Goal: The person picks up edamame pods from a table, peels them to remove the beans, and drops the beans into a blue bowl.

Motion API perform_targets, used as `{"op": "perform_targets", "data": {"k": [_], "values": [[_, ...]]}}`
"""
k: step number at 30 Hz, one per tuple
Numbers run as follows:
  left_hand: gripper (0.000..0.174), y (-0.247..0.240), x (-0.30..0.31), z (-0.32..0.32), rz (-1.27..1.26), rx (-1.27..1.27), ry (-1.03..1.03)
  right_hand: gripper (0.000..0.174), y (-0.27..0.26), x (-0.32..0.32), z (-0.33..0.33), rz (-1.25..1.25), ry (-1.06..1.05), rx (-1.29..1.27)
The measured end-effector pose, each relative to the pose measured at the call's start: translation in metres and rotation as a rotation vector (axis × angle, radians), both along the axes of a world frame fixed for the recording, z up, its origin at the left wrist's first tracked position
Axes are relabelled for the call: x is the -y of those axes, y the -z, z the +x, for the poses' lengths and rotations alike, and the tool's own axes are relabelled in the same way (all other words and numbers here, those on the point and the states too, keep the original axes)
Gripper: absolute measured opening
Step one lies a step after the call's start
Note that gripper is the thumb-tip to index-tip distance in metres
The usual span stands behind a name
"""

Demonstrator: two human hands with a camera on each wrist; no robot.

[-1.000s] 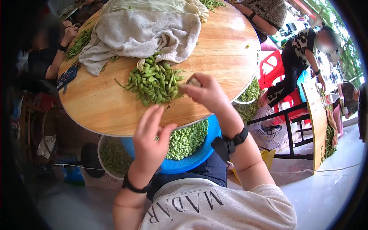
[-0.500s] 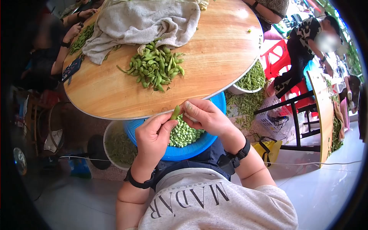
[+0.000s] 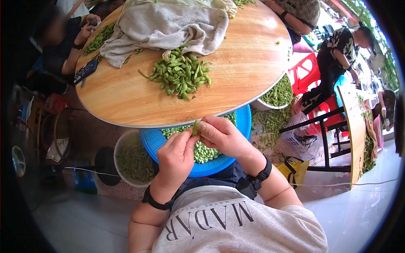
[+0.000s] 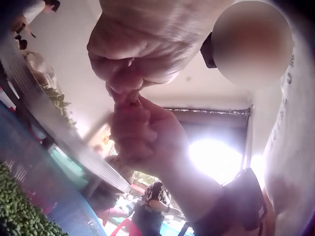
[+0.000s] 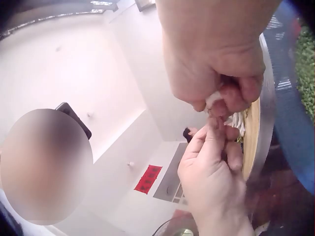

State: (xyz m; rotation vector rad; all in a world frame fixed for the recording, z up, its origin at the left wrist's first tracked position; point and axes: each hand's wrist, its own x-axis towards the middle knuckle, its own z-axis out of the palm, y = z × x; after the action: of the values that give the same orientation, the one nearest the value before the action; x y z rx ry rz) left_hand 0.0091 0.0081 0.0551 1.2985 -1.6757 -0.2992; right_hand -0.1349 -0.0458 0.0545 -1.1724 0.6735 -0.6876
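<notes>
A green edamame pod (image 3: 195, 127) is pinched between the thumb and fingertips of my left hand (image 3: 174, 154), above the front edge of the table. My right hand (image 3: 225, 135) grips the pod's other end, its thumb along the top and its fingers curled under. Both wrist views show the fingertips meeting, with the pod mostly hidden there. A whitish band (image 5: 214, 100) shows among the right hand's fingers in the right wrist view. Below the hands is a blue basket (image 3: 242, 141) with shelled green beans (image 3: 205, 154). A pile of whole pods (image 3: 179, 75) lies ahead on the table.
A grey towel (image 3: 168, 29) covers part of the round wooden table (image 3: 240, 71). Left of the blue basket stands a tub (image 3: 119, 162) with husks; another tub (image 3: 266, 106) of pods stands at right. Other people sit around the table, and one person (image 3: 337, 63) is beyond the red stools.
My right hand has come back from the pod pile to meet my left over the basket. Since half a second ago, both hands have stayed on the pod, which shows less between the fingers.
</notes>
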Motion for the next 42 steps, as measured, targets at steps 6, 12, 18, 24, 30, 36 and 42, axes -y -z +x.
{"op": "perform_targets", "data": {"k": [6, 12, 18, 24, 30, 36, 42], "values": [[0.012, 0.014, -0.001, -0.003, -0.079, -0.057, -0.046, 0.027, 0.014, -0.007, 0.007, 0.012, 0.064, 0.034], [0.018, 0.029, -0.007, 0.0, 0.412, -0.835, -0.005, 0.024, 0.014, -0.02, 0.015, -0.174, 0.071, 0.034], [0.013, 0.01, -0.014, 0.001, 0.47, -0.707, -0.003, 0.031, 0.015, -0.012, 0.003, 0.13, 0.009, 0.107], [0.02, 0.01, -0.013, 0.003, 0.033, -0.002, -0.039, 0.031, 0.01, -0.012, 0.006, 0.203, 0.023, 0.114], [0.018, 0.012, -0.015, -0.002, -0.01, 0.014, -0.064, 0.028, 0.012, -0.015, 0.008, 0.038, 0.064, 0.02], [0.017, 0.025, -0.015, -0.006, -0.068, -0.015, -0.109, 0.026, 0.015, -0.021, 0.011, -0.074, 0.152, -0.037], [0.011, 0.038, -0.007, -0.005, -0.053, -0.175, -0.18, 0.025, 0.022, -0.029, 0.02, -0.079, 0.217, 0.05]]}}
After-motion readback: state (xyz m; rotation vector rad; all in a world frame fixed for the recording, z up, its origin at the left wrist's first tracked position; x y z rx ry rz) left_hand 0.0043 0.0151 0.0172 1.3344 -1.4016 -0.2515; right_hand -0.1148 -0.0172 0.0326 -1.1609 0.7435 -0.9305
